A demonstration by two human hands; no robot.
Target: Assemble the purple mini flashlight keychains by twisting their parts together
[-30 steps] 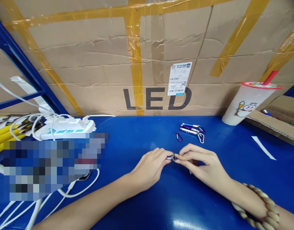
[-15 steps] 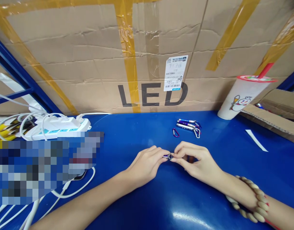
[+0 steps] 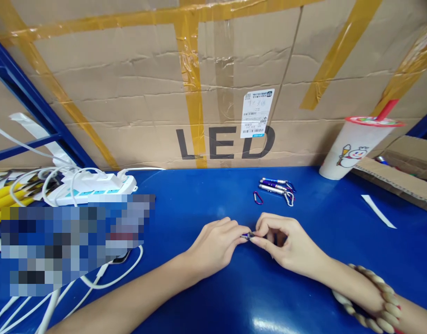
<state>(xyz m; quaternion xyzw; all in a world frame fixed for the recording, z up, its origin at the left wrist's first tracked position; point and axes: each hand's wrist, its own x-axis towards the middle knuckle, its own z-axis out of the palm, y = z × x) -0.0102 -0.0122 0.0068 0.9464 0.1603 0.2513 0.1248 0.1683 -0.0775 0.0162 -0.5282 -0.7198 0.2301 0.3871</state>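
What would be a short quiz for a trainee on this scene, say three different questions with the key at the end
1. Multiple choice: which large letters are printed on the cardboard box? A) USB B) LED C) LCD
2. True or false: the bead bracelet is on the left wrist.
3. Open question: what is held between the fingertips of the left hand and the right hand?

Key:
1. B.
2. False; the bead bracelet is on the right wrist.
3. A small piece, purple-blue and silvery, partly hidden by the fingers.
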